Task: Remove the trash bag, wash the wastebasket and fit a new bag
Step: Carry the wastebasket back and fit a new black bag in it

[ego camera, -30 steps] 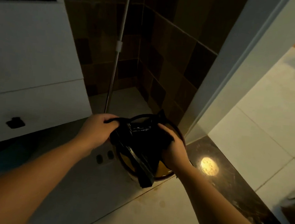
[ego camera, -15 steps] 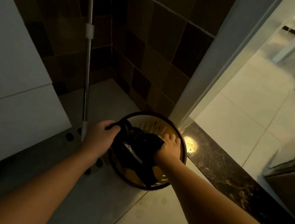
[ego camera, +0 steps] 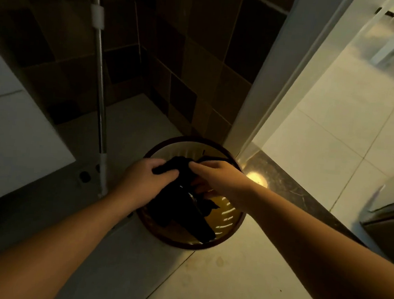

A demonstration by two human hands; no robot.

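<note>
Hands met over the round wastebasket, which stood on the tiled floor beside the door frame. The left hand gripped a bunched end of the black trash bag, fingers curled round it; the right hand pinched the same bunch from the other side. The bag's rest hung into the basket. A metal pole stood nearby. No writing was legible.

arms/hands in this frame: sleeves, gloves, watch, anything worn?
Nothing worn that shows. Left hand and right hand are bare, no gloves, and no rings or watch are visible. Both forearms are bare from the wrists to the frame edge, with no sleeve in view. The light is dim, so small details could be missed.
</note>
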